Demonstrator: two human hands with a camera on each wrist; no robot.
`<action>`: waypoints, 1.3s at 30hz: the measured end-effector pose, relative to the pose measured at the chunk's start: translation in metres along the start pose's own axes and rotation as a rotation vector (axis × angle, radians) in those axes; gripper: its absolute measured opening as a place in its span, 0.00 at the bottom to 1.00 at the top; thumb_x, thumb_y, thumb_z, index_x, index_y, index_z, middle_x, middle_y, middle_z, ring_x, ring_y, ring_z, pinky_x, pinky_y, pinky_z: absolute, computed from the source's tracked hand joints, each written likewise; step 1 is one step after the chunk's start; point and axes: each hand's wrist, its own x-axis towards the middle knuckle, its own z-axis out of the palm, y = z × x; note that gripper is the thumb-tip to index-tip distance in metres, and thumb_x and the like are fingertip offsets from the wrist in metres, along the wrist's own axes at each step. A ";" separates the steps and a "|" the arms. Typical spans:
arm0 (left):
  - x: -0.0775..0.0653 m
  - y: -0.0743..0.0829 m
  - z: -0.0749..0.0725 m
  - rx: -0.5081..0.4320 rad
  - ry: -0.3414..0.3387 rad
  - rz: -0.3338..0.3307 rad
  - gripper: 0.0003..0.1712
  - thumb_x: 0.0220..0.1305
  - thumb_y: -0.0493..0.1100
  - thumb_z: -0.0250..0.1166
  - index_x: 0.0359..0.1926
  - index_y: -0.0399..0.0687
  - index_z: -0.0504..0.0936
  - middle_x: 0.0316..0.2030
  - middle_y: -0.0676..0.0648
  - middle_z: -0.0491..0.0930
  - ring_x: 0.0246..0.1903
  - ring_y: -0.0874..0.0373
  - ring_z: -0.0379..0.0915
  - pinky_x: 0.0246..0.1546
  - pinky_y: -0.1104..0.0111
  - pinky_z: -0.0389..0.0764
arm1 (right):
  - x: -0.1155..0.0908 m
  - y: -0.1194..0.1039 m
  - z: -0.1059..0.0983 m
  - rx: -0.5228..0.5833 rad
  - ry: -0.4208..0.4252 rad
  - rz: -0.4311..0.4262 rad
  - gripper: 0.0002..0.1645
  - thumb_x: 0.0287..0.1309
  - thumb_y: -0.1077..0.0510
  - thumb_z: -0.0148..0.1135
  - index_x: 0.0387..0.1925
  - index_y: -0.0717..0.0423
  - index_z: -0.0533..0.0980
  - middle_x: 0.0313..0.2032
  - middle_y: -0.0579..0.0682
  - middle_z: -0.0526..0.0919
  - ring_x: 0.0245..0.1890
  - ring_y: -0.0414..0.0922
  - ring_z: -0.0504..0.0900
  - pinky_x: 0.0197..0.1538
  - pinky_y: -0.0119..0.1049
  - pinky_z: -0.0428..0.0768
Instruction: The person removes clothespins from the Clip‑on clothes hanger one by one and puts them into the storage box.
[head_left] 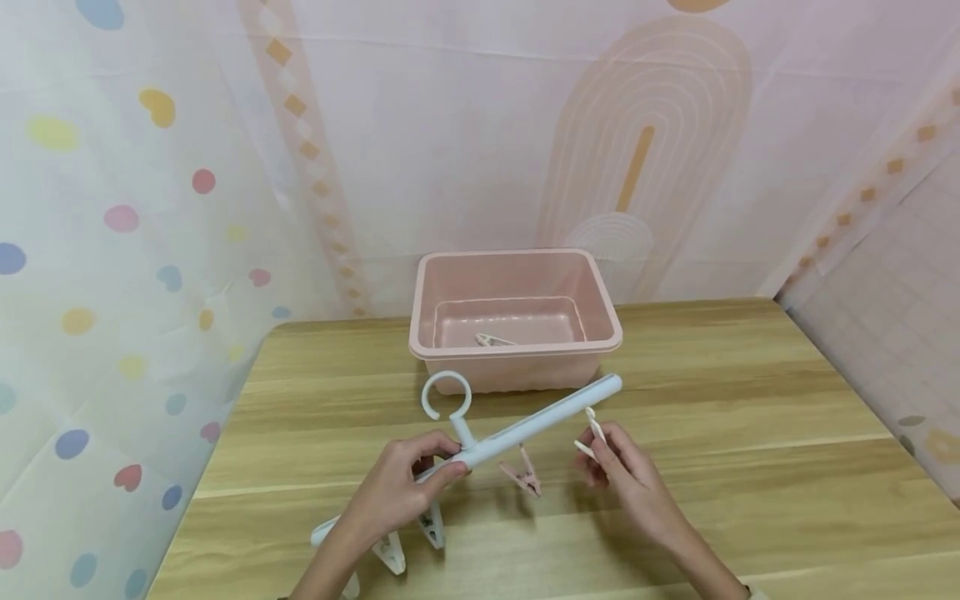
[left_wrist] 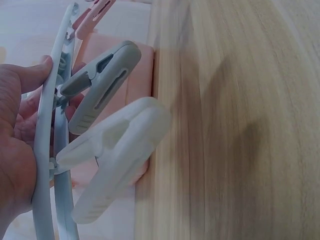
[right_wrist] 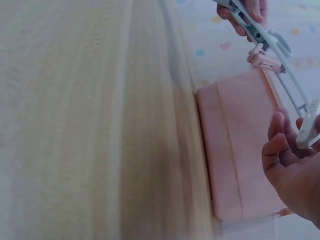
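A light blue clip hanger (head_left: 547,421) with a round hook is held tilted above the table, its right end higher. My left hand (head_left: 401,487) grips its bar beside the hook, thumb on the near side. Near the bar's right end, my right hand (head_left: 633,492) pinches a white clip (right_wrist: 308,125); whether this clip is joined to the bar, I cannot tell. Between the hands hangs a pink clip (head_left: 527,479). A grey-blue clip (left_wrist: 107,82) and a white clip (left_wrist: 125,150) hang from the bar around my left hand, partly hidden by it in the head view.
Behind the hanger stands a pink plastic tub (head_left: 517,368), with a white clip (head_left: 495,340) lying inside. The wooden table (head_left: 712,400) reaches back to a patterned cloth (head_left: 450,150), which also runs along the left side.
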 end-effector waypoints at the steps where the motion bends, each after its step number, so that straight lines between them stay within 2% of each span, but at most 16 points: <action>1: 0.000 0.000 0.000 0.004 0.001 0.001 0.10 0.65 0.46 0.68 0.41 0.46 0.85 0.25 0.44 0.83 0.19 0.72 0.61 0.16 0.77 0.66 | 0.000 -0.002 0.000 -0.004 0.012 -0.015 0.12 0.79 0.62 0.39 0.47 0.62 0.71 0.27 0.54 0.74 0.23 0.42 0.72 0.25 0.37 0.74; 5: 0.000 -0.001 0.001 0.013 -0.003 -0.002 0.10 0.65 0.47 0.69 0.41 0.46 0.85 0.24 0.44 0.83 0.18 0.73 0.60 0.16 0.77 0.65 | 0.002 -0.007 -0.002 -0.003 0.042 -0.048 0.12 0.78 0.64 0.39 0.48 0.61 0.71 0.23 0.50 0.65 0.22 0.50 0.62 0.21 0.39 0.64; 11: -0.002 -0.002 0.001 0.029 -0.013 -0.025 0.10 0.64 0.48 0.69 0.41 0.47 0.85 0.24 0.45 0.82 0.18 0.72 0.60 0.16 0.77 0.65 | 0.006 -0.012 -0.003 0.030 0.034 -0.098 0.14 0.79 0.65 0.35 0.51 0.65 0.69 0.23 0.51 0.61 0.21 0.48 0.58 0.22 0.41 0.59; 17: -0.003 -0.004 0.002 0.062 -0.013 -0.024 0.09 0.64 0.48 0.69 0.41 0.49 0.85 0.23 0.47 0.81 0.18 0.72 0.60 0.16 0.77 0.65 | 0.010 -0.019 -0.005 0.002 0.036 -0.148 0.15 0.78 0.67 0.36 0.56 0.64 0.69 0.24 0.52 0.63 0.22 0.45 0.62 0.23 0.41 0.63; 24: -0.003 -0.005 0.001 0.076 -0.019 -0.023 0.08 0.64 0.48 0.69 0.40 0.50 0.85 0.22 0.48 0.80 0.18 0.73 0.59 0.17 0.77 0.65 | 0.015 -0.025 -0.009 -0.110 0.046 -0.168 0.21 0.78 0.66 0.36 0.64 0.58 0.69 0.27 0.50 0.67 0.23 0.41 0.65 0.23 0.37 0.67; 31: -0.002 -0.009 0.001 0.076 -0.030 -0.005 0.07 0.64 0.46 0.69 0.40 0.49 0.85 0.23 0.48 0.80 0.19 0.73 0.59 0.17 0.77 0.64 | 0.015 -0.027 -0.009 -0.148 0.071 -0.199 0.28 0.76 0.69 0.40 0.73 0.57 0.63 0.30 0.49 0.68 0.24 0.39 0.67 0.25 0.33 0.69; 39: 0.000 -0.013 0.003 0.083 -0.030 0.005 0.07 0.64 0.46 0.69 0.39 0.48 0.85 0.25 0.47 0.82 0.19 0.73 0.60 0.18 0.77 0.66 | 0.025 -0.029 -0.009 -0.213 0.082 -0.251 0.33 0.73 0.72 0.43 0.76 0.56 0.58 0.29 0.48 0.65 0.22 0.38 0.65 0.24 0.31 0.67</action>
